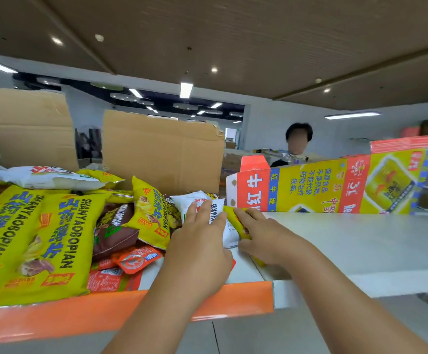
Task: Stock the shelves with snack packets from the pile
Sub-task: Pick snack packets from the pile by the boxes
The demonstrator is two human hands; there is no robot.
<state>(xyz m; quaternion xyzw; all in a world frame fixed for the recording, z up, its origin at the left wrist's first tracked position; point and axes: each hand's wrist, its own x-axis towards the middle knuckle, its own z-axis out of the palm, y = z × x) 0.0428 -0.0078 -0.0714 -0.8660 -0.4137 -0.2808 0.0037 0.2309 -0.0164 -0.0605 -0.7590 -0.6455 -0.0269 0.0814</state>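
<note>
A pile of snack packets covers the left of the shelf: large yellow packets (47,241), a brown one (113,228), small red ones (136,259) and white ones (47,177). My left hand (197,241) lies with straight fingers on a white packet (220,223) at the pile's right edge. Beside it my right hand (261,238) grips a narrow yellow packet (234,221), thumb under it, on the white shelf board (348,241).
The shelf has an orange front rail (105,310). A yellow-and-red flattened carton (335,185) stands at the back right. Brown cardboard sheets (162,149) stand behind the pile. A person (297,144) stands beyond the shelf.
</note>
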